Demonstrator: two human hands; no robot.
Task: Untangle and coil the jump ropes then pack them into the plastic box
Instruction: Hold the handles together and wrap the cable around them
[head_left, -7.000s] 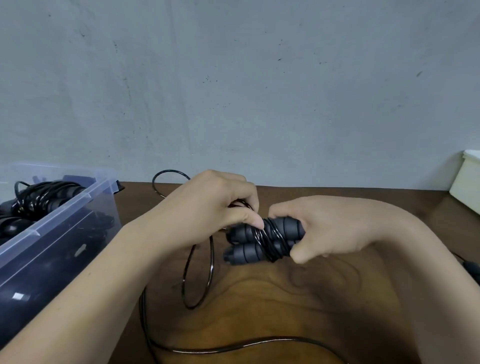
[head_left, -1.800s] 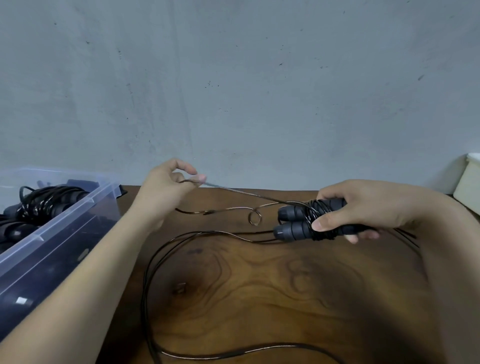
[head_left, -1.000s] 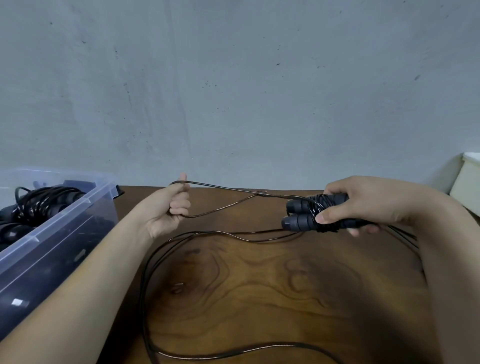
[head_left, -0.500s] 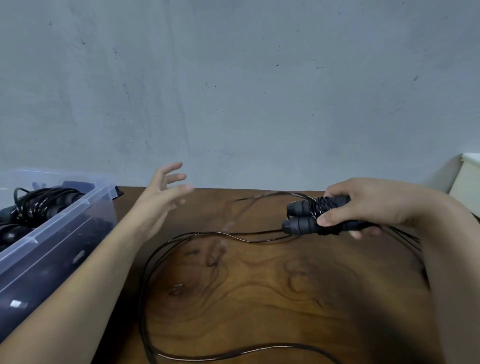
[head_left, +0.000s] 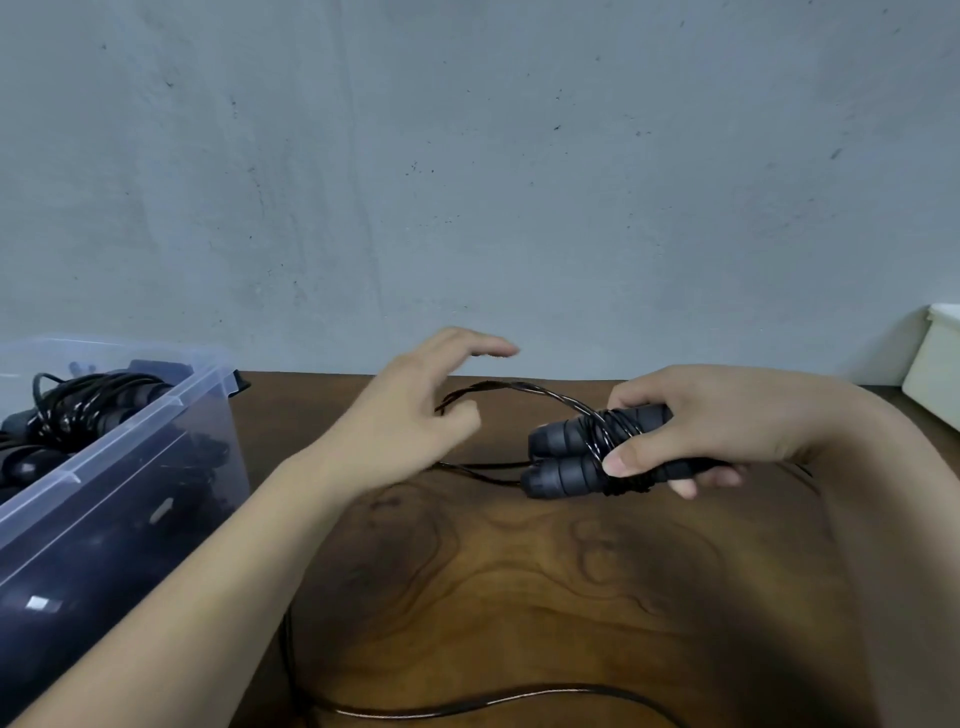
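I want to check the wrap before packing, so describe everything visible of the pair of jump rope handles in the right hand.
The two handles are dark grey, ribbed, foam-like cylinders lying side by side, roughly level, ends pointing left. The thin black cord is wound several turns round their middle. The right hand grips them above the wooden table, thumb pressing the wraps. Loose cord loops toward the open left hand and trails on the table.

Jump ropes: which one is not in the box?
The jump rope whose handles the right hand grips over the table, cord trailing loose. The other ropes lie coiled inside the plastic box.
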